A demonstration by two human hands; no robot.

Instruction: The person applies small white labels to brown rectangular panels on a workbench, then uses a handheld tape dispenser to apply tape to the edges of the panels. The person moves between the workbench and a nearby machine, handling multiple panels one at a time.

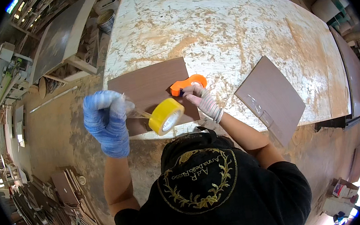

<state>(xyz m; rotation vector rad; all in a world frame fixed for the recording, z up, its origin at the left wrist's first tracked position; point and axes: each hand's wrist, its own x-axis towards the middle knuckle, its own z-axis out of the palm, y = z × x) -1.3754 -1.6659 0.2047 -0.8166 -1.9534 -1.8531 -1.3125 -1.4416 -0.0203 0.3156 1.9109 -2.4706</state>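
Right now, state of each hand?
Left hand: closed, pinching the pulled-out end of clear tape.
Right hand: closed on the orange tape dispenser carrying the yellow tape roll.

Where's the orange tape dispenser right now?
In the head view, the orange tape dispenser is in the right hand over the brown board at the table edge, just up-right of the yellow tape roll.
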